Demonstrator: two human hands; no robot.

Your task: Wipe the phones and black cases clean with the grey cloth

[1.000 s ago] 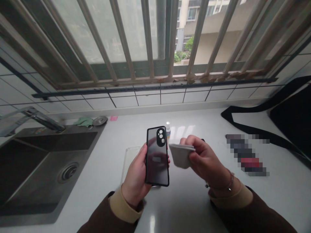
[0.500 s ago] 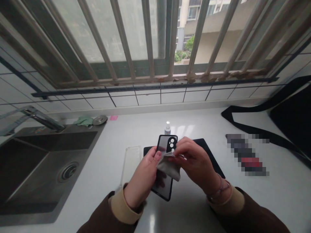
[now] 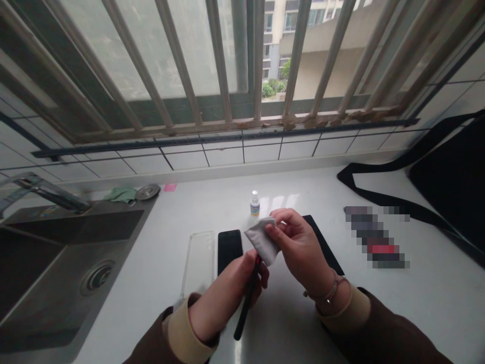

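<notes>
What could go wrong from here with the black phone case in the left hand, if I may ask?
The black phone case, held edge-on by the left hand, might slip and drop onto the white counter. The right hand, with its grey cloth, could also knock the nearby small upright bottle.

A pale grey cloth point(image 3: 262, 241) sits beside a slim black phone case point(image 3: 248, 303) with a red fleck. Far off, white wall tiles point(image 3: 185, 161) show dark grout lines; near, dark brown sleeves point(image 3: 394, 338) end in beige cuffs point(image 3: 343, 308).

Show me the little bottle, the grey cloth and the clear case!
Small bottle point(image 3: 254, 208): head view, on its label.
Grey cloth point(image 3: 261, 241): head view, on its middle.
Clear phone case point(image 3: 197, 263): head view, on its flat back.
</notes>
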